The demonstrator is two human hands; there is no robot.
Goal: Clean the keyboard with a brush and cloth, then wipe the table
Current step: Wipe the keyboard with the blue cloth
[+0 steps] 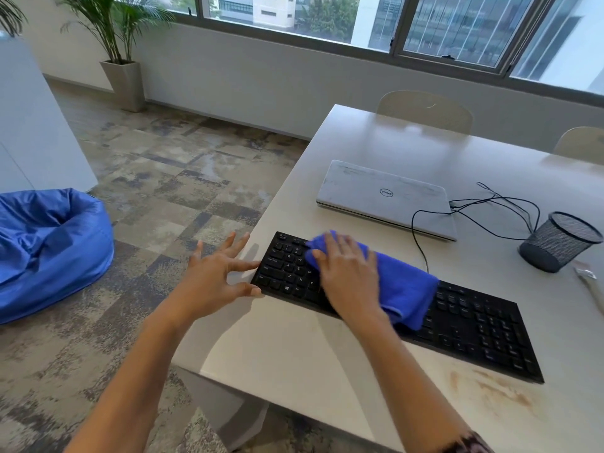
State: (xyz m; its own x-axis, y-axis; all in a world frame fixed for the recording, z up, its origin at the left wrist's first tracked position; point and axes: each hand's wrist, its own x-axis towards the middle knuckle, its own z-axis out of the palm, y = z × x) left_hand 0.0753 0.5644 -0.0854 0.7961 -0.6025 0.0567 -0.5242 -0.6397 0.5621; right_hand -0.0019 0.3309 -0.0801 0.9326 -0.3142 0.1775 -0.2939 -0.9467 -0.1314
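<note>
Head view: where is your cloth?
— The blue cloth [405, 289] is draped over the left-middle keys of the black keyboard [474, 325]. Your right hand [349, 276] lies flat on top of it, fingers nearly straight, pressing it onto the keys. That hand is slightly blurred.

And your left hand?
— Your left hand [215, 276] is spread wide, fingers apart and gripping nothing. Its forefinger and thumb tips touch the keyboard's left end, and the palm hangs past the table's side edge, above the carpet.

Where does the keyboard sit?
— It lies at a slant on the pale table [294, 354], close to your edge and near the left corner. Its thin black cable [413, 237] comes out from behind the cloth and loops up toward the right side of the closed grey laptop [385, 197], which lies beyond the keyboard.

What else is around you?
— A black mesh cup [560, 241] stands right of the laptop. Just beside it lies a pale-handled brush [590, 282], partly cut off at the picture's right edge. Brownish smears [500, 390] mark the tabletop in front of the keyboard's right end. To your left a blue beanbag [49, 250] sits on the carpet. A potted palm [124, 83] stands by the wall under the windows, and pale chairs [425, 109] stand at the table's far side.
</note>
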